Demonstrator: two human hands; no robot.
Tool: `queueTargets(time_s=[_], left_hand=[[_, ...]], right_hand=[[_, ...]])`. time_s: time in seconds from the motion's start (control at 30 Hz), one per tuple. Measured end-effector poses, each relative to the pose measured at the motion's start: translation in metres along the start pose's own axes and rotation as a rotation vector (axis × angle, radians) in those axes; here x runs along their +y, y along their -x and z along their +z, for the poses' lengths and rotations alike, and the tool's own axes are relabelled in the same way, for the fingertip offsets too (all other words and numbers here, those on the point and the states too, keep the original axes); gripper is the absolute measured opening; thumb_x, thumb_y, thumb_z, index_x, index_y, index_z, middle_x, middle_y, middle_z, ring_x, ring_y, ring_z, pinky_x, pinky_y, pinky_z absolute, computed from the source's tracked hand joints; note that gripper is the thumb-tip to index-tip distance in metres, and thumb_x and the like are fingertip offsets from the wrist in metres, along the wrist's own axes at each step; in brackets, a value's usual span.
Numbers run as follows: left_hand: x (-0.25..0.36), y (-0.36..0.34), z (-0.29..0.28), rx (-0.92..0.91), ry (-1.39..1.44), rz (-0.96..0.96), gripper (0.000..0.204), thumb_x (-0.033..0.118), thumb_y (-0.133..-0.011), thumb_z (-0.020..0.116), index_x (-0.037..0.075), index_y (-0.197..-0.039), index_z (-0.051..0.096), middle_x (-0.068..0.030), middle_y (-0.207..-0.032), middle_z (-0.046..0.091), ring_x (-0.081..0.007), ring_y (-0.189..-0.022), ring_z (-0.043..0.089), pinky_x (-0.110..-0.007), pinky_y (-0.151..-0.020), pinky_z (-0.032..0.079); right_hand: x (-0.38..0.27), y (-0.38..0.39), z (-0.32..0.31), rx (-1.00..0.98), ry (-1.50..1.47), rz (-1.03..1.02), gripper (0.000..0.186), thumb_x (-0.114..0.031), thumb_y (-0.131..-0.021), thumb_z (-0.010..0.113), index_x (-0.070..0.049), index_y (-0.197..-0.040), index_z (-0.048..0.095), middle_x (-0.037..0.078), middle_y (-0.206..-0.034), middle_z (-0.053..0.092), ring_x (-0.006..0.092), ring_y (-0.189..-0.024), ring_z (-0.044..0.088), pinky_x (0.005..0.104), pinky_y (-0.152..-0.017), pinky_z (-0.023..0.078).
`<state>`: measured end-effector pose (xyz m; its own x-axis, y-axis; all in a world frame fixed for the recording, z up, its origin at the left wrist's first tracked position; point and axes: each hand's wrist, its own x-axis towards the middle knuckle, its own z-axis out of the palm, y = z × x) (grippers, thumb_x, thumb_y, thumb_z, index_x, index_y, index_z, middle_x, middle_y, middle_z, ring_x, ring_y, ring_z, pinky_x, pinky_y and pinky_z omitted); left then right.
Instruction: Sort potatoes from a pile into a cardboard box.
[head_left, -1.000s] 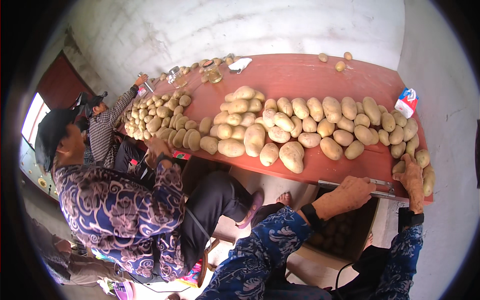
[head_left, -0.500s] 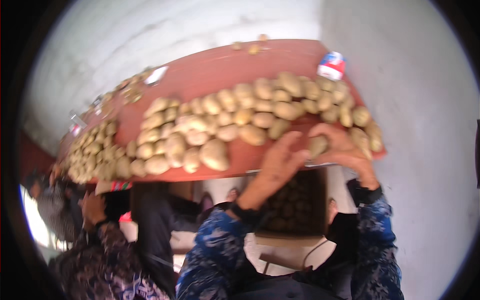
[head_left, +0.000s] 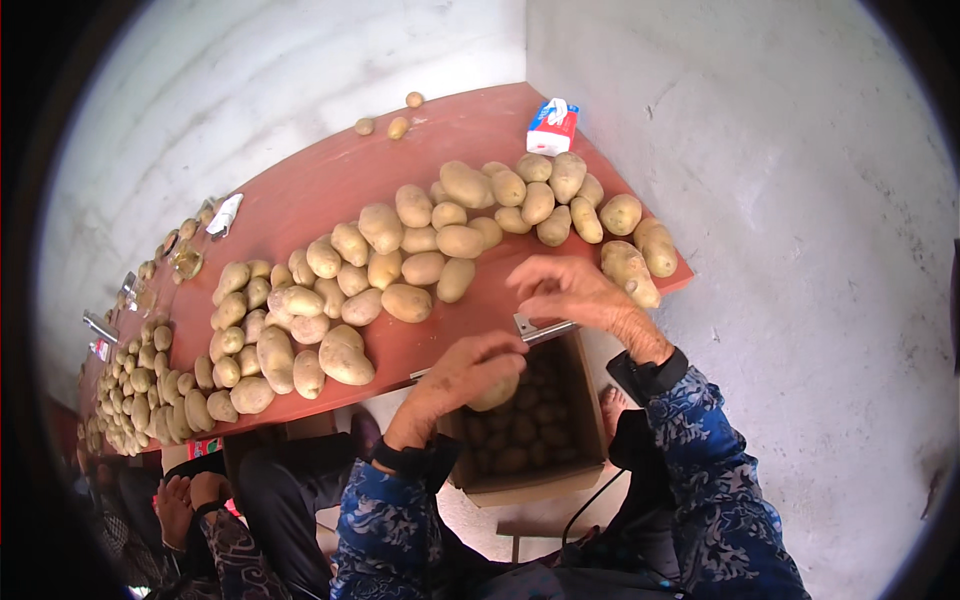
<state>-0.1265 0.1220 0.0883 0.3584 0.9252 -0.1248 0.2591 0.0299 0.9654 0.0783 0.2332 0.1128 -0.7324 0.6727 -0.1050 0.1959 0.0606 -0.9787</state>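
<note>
Over the cardboard box, my left hand (head_left: 462,378) is closed round a pale potato (head_left: 497,393), whose lower part shows beneath the fingers. My right hand (head_left: 572,294) hovers above the table's front edge, thumb and bent fingers apart, with nothing visible between them. Below it, a metal strip (head_left: 545,331) lies along that edge. Many potatoes (head_left: 407,302) spread in a long band across the red-brown table (head_left: 330,195). A large potato (head_left: 629,273) rests just beyond my right wrist.
The box (head_left: 535,487) under the table edge holds more potatoes. A tissue pack (head_left: 553,127) stands near the far corner, and a crumpled white tissue (head_left: 225,215) lies farther left. On the left sits another person with hands (head_left: 190,500) close together. A wall (head_left: 760,220) borders the right.
The potato that was between both hands is now in my left hand, lower and over the box. My right hand has come away from it. The view has turned rightward.
</note>
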Motion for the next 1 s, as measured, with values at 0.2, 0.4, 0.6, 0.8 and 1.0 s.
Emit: queueTargets(time_s=[0.2, 0.4, 0.6, 0.8, 1.0], left_hand=[[-0.028, -0.013, 0.023, -0.175, -0.404, 0.039, 0.034, 0.032, -0.091, 0.062, 0.002, -0.106, 0.066, -0.0141, -0.090, 0.068, -0.0189, -0.084, 0.064, -0.034, -0.076, 0.052], [-0.047, -0.021, 0.049, -0.006, -0.768, -0.037, 0.036, 0.029, -0.078, 0.067, 0.002, -0.102, 0.066, -0.0200, -0.096, 0.068, -0.0377, -0.095, 0.065, -0.047, -0.083, 0.052], [-0.039, -0.020, 0.046, -0.031, -0.668, 0.081, 0.034, 0.024, -0.076, 0.071, 0.000, -0.098, 0.063, -0.0213, -0.093, 0.066, -0.0394, -0.091, 0.064, -0.048, -0.081, 0.051], [-0.027, -0.014, 0.039, -0.016, -0.588, 0.103, 0.035, 0.022, -0.077, 0.071, -0.001, -0.101, 0.061, -0.0211, -0.094, 0.065, -0.0404, -0.092, 0.063, -0.049, -0.081, 0.050], [-0.024, -0.012, 0.035, 0.016, -0.553, 0.105, 0.036, 0.022, -0.079, 0.071, 0.001, -0.105, 0.060, -0.0208, -0.100, 0.062, -0.0390, -0.099, 0.060, -0.047, -0.085, 0.048]], right_hand=[[0.042, -0.013, -0.033, 0.661, 0.687, -0.261, 0.028, -0.013, -0.086, 0.066, -0.011, -0.114, 0.063, 0.018, -0.101, 0.066, 0.0323, -0.090, 0.066, 0.0404, -0.080, 0.052], [0.081, -0.040, -0.081, 0.766, 1.092, -0.380, 0.052, 0.000, -0.078, 0.066, -0.007, -0.128, 0.054, 0.022, -0.129, 0.054, 0.0421, -0.118, 0.051, 0.0450, -0.101, 0.044], [0.081, -0.049, -0.081, 0.657, 1.253, -0.077, 0.070, 0.005, -0.075, 0.067, -0.012, -0.139, 0.046, 0.024, -0.140, 0.047, 0.0429, -0.129, 0.044, 0.0478, -0.112, 0.035], [0.078, -0.054, -0.084, 0.590, 1.239, -0.072, 0.066, 0.004, -0.074, 0.068, -0.012, -0.136, 0.051, 0.026, -0.137, 0.049, 0.0431, -0.128, 0.045, 0.0480, -0.111, 0.036], [0.086, -0.067, -0.099, 0.634, 1.267, -0.069, 0.051, 0.004, -0.070, 0.072, -0.007, -0.118, 0.058, 0.025, -0.123, 0.053, 0.0441, -0.115, 0.051, 0.0499, -0.098, 0.043]])
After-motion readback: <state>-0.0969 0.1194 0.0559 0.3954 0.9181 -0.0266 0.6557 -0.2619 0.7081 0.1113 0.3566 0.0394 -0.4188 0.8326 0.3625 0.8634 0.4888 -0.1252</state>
